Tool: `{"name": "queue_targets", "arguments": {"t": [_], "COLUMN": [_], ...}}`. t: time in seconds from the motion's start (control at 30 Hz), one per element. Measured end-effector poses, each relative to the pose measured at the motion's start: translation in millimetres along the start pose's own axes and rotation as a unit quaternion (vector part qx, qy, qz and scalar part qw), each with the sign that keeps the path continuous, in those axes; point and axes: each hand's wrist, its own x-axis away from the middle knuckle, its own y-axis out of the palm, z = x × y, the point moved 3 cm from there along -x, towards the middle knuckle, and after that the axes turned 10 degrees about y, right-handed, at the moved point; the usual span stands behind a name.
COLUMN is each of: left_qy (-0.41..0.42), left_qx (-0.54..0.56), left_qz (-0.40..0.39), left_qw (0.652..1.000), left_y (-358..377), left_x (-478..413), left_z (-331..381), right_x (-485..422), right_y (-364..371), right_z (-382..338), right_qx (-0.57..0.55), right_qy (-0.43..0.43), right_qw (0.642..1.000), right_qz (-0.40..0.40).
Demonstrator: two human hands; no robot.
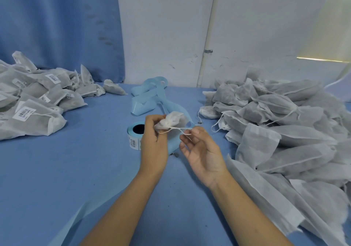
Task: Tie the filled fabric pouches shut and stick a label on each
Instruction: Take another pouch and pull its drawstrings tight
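My left hand (154,141) grips the gathered neck of a white fabric pouch (173,120), held above the blue table near its middle. White drawstring (178,129) runs from the neck to my right hand (199,148), whose thumb and forefinger pinch the string's end, palm turned up. A roll of labels (135,136) with a blue liner stands on the table just left of my left hand, partly hidden by it.
A heap of labelled pouches (32,101) lies at the left. A larger heap of unlabelled pouches (281,131) fills the right side. Loose blue liner strip (150,97) curls behind my hands. The blue cloth table (66,169) meets a white wall and blue curtain.
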Motion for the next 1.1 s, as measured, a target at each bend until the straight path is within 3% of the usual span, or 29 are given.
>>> {"name": "queue_targets", "arguments": {"t": [0.13, 0.23, 0.43, 0.57, 0.87, 1.0, 1.1], "left_qy": [0.004, -0.026, -0.064, -0.151, -0.223, -0.172, -0.151], "left_qx": [0.042, 0.075, 0.073, 0.166, 0.205, 0.108, 0.107], "left_qz": [0.053, 0.078, 0.07, 0.065, -0.02, -0.027, -0.007], "left_qw": [0.998, 0.994, 0.993, 0.972, 0.953, 0.979, 0.983], "left_y": [-2, -4, -6, -6, -1, 2, 0], "left_x": [-5, -11, -11, -8, -4, 0, -1], "left_z": [6, 5, -2, -13, -22, -21, -23], "right_x": [-2, -3, -5, -5, -5, -5, -4], "right_y": [-9, -13, -14, -16, -19, -17, -14], "right_z": [0, 2, 5, 6, 9, 11, 11], "right_qx": [0.15, 0.203, 0.169, 0.155, 0.137, 0.139, 0.133], "right_qy": [-0.076, -0.091, -0.062, -0.05, -0.037, -0.038, -0.038], "right_qw": [0.979, 0.96, 0.971, 0.971, 0.969, 0.969, 0.972], "right_qz": [0.117, 0.171, 0.156, 0.178, 0.203, 0.201, 0.191]}}
